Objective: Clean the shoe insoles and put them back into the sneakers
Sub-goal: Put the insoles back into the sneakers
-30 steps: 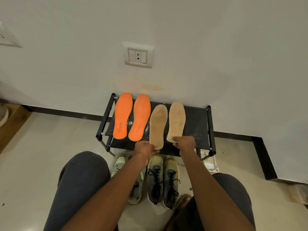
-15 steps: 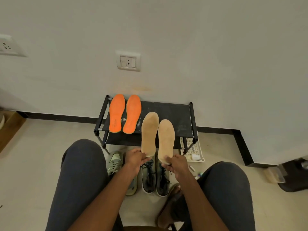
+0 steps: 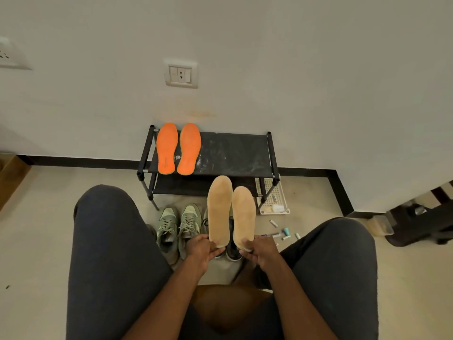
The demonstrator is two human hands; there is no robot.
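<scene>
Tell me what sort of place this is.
Probably a room or entryway in a home: a low black shoe rack against a white wall with a switch plate, sneakers on the tiled floor.

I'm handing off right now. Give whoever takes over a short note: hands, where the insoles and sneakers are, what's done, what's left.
Left hand: grip shut on the heel of the left tan insole, held up off the floor.
Right hand: grip shut on the heel of the right tan insole.
Orange insoles: lying side by side on the left end of the black rack.
Dark sneakers: on the floor under the tan insoles, mostly hidden. Grey-green sneakers: on the floor to their left.
Done: tan insoles lifted off the rack. Whether they are clean cannot be judged.
Left: seat all four insoles in their sneakers.
</scene>
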